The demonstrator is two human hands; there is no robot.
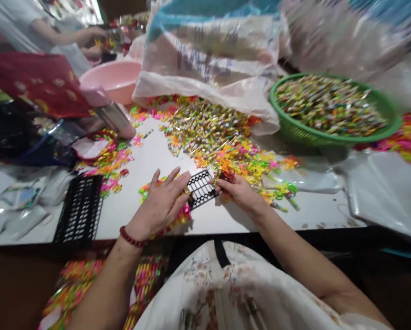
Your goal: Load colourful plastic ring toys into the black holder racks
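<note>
My left hand (164, 201) lies with fingers spread over small colourful plastic pieces, its fingertips at the left end of a black slotted rack (202, 189). At the rack's right end my right hand (238, 190) is closed, thumb and fingers pinched together around something small and reddish that I cannot make out. Just beyond that hand spreads a heap of bright orange, yellow and green plastic pieces (249, 158). Behind it lies a pile of small multicoloured stick-like pieces (205, 126). White table surface shows through the rack's slots.
A green basket (284, 126) full of small pieces stands at the right. A white plastic sack (208, 82) rests behind the pile, beside a pink basin (112, 75). Another black rack (79, 206) lies left. At the back left, a person's hands (93, 39) handle colourful pieces.
</note>
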